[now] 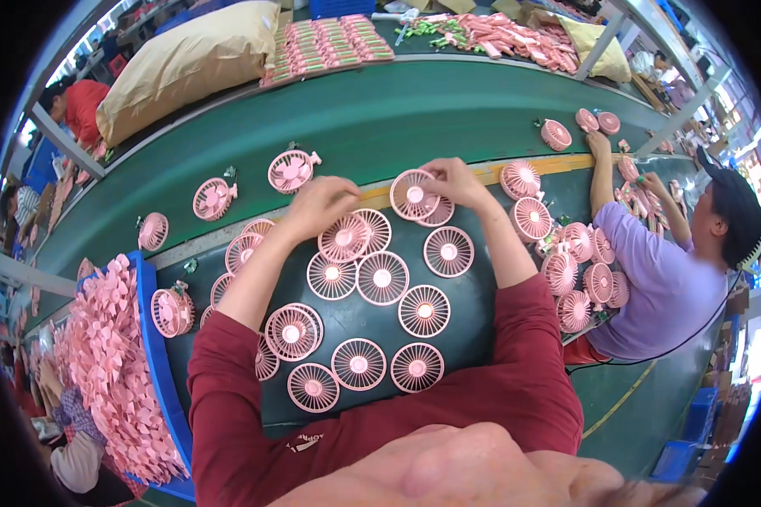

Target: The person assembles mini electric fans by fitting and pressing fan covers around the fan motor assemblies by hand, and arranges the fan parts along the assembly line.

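My right hand [458,182] pinches the rim of a round pink fan grille [413,194] at the far edge of the green worktable [473,329]. Another pink grille lies partly under that one. My left hand [325,203] hovers with fingers stretched, just beyond two overlapping pink grilles [344,237]; whether its fingertips touch the nearer rim is unclear. Several more round grilles with spoke ribs and solid hubs lie between my forearms, such as this single grille [382,278] and a stacked pair [292,332]. My left forearm hides part of the grilles on the left.
A green conveyor belt [355,110] runs beyond the table, carrying pink fan heads [291,171]. At left, a blue bin [156,355] holds pink fan blades [114,363]. Assembled fan heads [575,270] pile up at right, beside a co-worker in a lilac shirt [659,270].
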Available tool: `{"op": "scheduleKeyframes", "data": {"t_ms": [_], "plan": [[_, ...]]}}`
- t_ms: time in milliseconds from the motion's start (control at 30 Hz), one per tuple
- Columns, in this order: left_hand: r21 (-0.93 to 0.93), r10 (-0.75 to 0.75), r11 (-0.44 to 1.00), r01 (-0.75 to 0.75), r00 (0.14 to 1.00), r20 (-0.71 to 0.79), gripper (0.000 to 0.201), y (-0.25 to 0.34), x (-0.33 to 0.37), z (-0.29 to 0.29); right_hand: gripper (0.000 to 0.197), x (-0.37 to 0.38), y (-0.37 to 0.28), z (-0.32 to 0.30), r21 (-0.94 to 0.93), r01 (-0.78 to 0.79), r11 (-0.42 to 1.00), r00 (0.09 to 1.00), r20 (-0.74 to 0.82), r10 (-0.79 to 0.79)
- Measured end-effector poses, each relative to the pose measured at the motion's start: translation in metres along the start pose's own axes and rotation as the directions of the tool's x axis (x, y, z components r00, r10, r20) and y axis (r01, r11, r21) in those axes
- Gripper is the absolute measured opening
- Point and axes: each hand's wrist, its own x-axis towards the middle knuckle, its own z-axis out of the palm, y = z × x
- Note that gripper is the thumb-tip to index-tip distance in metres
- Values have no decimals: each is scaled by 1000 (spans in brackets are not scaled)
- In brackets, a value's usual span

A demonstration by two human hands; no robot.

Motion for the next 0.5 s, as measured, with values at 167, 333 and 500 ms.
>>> {"op": "scheduleKeyframes", "data": {"t_ms": [167, 333, 500], "plan": [[369, -97, 890, 269, 901, -423, 39, -74, 20, -18, 21, 3, 13, -4, 290, 94, 953, 947, -321, 5], [294, -357, 844, 449, 878, -318, 43, -133, 5, -31, 17, -24, -8, 20, 264, 13, 964, 992, -124, 21], [266, -386, 836, 480, 859, -336, 26, -100, 6, -22, 18, -58, -19, 20, 451, -52, 891, 997, 81, 17]]}}
